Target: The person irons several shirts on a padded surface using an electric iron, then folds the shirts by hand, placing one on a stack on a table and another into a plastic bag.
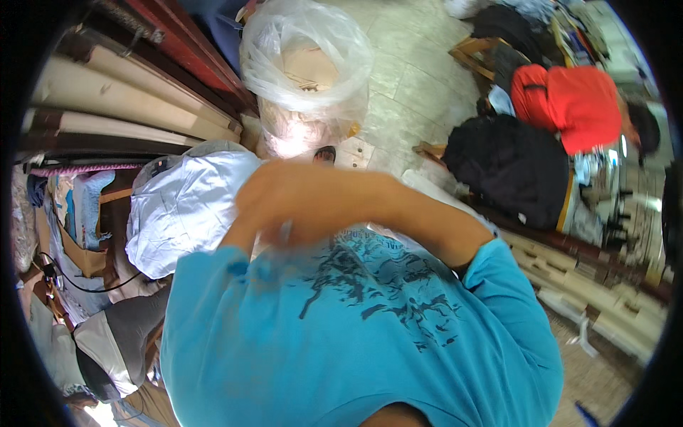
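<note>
Both my forearms come together in front of my chest, over a blue T-shirt (341, 327) with a dark print. My right hand (313, 196) reaches across to the left, smeared by motion. There it overlaps my left hand (260, 196), which is also blurred. Where one hand ends and the other begins is hard to see. Their fingers are too blurred to show whether they are open or closed, or whether they hold anything. Just left of the hands lies a heap of pale blue-white cloth (192, 199).
Ahead stands a large clear plastic bag (306, 50), open at the top, with cardboard inside. Long boards or rolls (135, 99) line the left. At the right, a person in a red top (569, 103) bends beside a black cloth heap (505, 171). A cable (92, 288) hangs lower left.
</note>
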Action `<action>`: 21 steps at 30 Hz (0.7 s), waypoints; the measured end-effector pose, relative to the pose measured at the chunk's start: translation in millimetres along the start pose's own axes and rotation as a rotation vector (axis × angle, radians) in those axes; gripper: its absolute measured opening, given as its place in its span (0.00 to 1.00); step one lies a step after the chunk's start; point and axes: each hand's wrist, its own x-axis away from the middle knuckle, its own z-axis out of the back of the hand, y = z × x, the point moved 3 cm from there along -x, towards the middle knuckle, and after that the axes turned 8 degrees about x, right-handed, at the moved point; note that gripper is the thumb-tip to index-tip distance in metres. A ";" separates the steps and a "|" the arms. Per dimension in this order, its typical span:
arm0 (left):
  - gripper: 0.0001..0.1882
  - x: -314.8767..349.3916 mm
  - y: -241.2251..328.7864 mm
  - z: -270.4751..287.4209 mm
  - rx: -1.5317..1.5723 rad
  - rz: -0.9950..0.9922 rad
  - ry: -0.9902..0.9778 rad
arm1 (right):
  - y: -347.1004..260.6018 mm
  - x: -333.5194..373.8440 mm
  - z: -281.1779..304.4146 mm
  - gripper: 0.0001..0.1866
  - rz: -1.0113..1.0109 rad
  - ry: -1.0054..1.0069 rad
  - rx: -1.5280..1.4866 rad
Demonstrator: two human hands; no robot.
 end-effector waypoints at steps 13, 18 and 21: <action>0.27 -350.1 -131.1 -231.6 0.660 1.398 0.195 | 145.1 404.2 -93.3 0.11 -1.799 0.894 -0.359; 0.22 -348.5 -165.6 -287.0 1.168 1.572 0.471 | 152.0 413.0 -55.9 0.10 -1.873 0.955 -0.588; 0.26 -368.3 -147.2 -290.8 1.127 1.509 0.343 | 187.1 417.2 -21.8 0.10 -1.733 0.937 -0.530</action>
